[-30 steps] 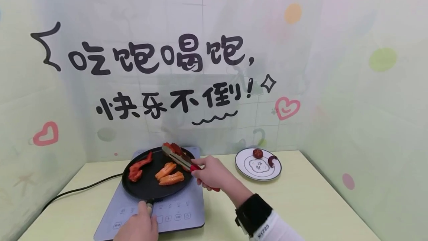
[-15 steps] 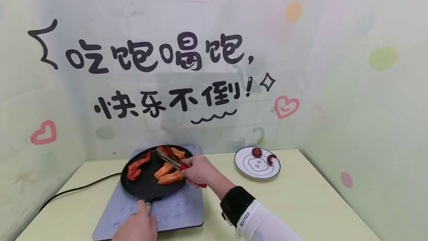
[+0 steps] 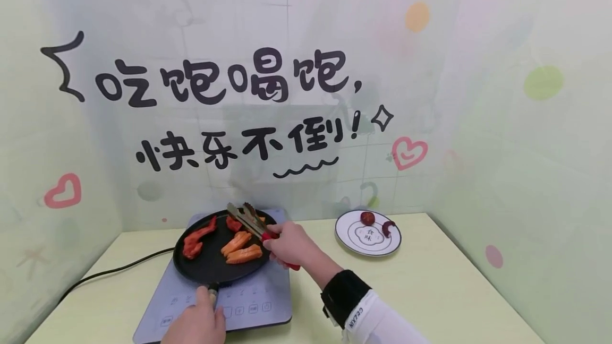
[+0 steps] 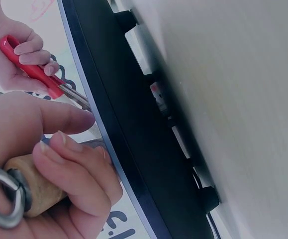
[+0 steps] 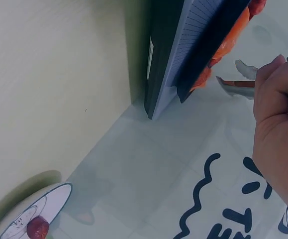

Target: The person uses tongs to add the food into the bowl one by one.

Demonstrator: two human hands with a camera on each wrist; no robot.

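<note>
My left hand (image 3: 198,320) grips the wooden handle (image 4: 42,186) of a black frying pan (image 3: 205,267), which sits on the cooktop. With my right hand (image 3: 294,246) I hold red-handled metal tongs (image 3: 248,224) over the back right of the pan. The tong tips stand apart, just above the food, with nothing seen between them. A red chicken wing (image 3: 196,240) lies at the pan's left. Two orange ridged pieces (image 3: 244,255) lie right of centre. A red piece (image 3: 233,224) and more orange food lie behind, partly hidden by the tongs.
A flat induction cooktop (image 3: 162,301) bears the pan, its black cord (image 3: 119,268) running left across the table (image 3: 430,291). At the back right stands a white plate (image 3: 349,238) with a round dark red piece (image 3: 367,218) and a curled one (image 3: 388,228). Printed walls enclose the table.
The tongs moved left and down over the pan with my right hand, then rose slightly with their tips spread. The red piece near them now lies in the pan. My left hand keeps its grip.
</note>
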